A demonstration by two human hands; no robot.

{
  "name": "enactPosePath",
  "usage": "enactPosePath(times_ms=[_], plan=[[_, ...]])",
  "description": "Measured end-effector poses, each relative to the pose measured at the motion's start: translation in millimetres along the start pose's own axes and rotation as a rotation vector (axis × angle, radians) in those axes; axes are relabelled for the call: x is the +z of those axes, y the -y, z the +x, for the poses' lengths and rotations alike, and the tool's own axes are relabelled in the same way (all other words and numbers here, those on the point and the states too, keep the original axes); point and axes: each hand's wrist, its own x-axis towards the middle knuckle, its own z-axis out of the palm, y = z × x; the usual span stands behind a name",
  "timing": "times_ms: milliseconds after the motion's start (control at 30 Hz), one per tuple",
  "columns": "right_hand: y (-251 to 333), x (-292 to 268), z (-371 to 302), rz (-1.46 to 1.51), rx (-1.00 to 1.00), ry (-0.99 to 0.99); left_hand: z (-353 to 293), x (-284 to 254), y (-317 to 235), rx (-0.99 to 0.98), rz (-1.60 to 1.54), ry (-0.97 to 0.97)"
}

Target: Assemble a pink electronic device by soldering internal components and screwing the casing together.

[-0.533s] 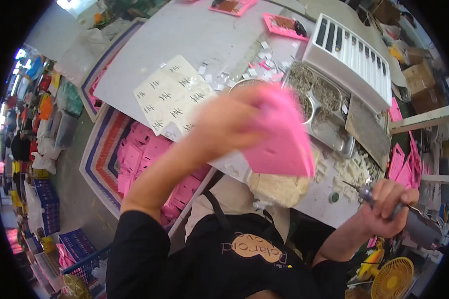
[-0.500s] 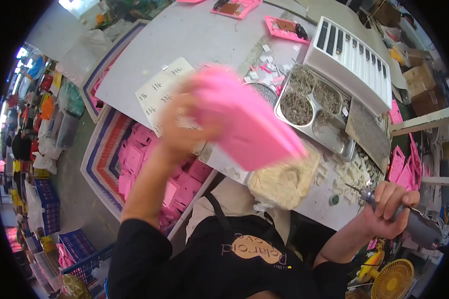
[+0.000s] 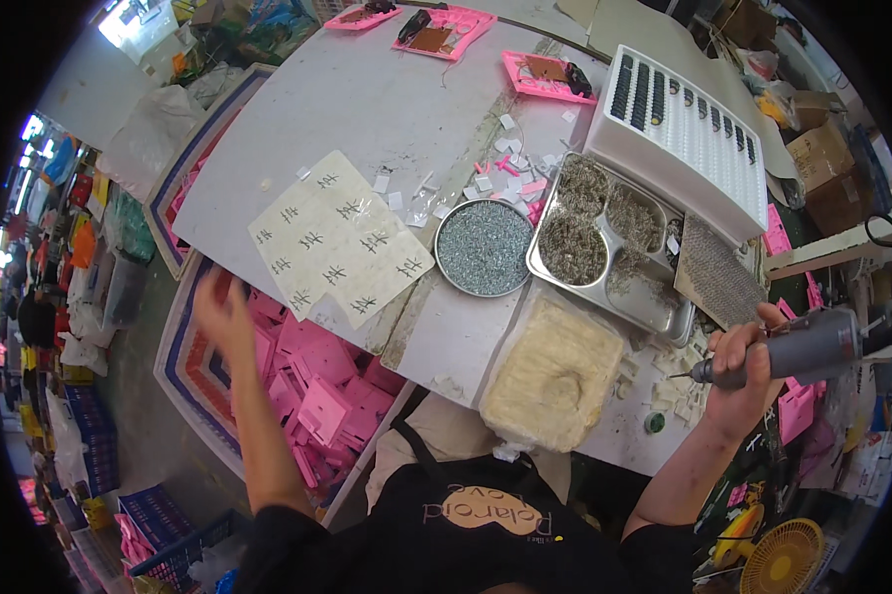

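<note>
1. Holding one grey power driver (image 3: 812, 345): right hand (image 3: 749, 388), fingers wrapped round it; probably hefty, stiff, best gripped mid-body.
2. Left hand (image 3: 224, 322) blurred over one striped bin (image 3: 187, 366), fingers look open; pink plastic parts (image 3: 324, 408) inside, likely light, rigid, slick; pinch edges.
3. Counts: three pink assemblies (image 3: 431, 40), one dish (image 3: 484, 294); pink parts uncountable.

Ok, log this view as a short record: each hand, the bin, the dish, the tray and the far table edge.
Left hand: nothing visible held, at the striped bin
Right hand: grips a grey power screwdriver
Bin: loose pink plastic parts
Round metal dish: small silvery pieces
Compartment tray: fine wiry pieces
Far table edge: three pink housings
</note>
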Motion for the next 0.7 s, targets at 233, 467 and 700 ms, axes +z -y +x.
enactPosePath(times_ms=[233,467,700], plan=[[-12,2,-13,-0.309,-0.041,-0.130,129,309,-209,0.704,-0.095,0.502],[-2,-44,-57,-0.430,0.079,-0.227,131,453,-264,1.001,0.100,0.482],[-28,-16,-55,-0.157,0.121,0.025,156,294,-315,1.337,-0.171,0.595]])
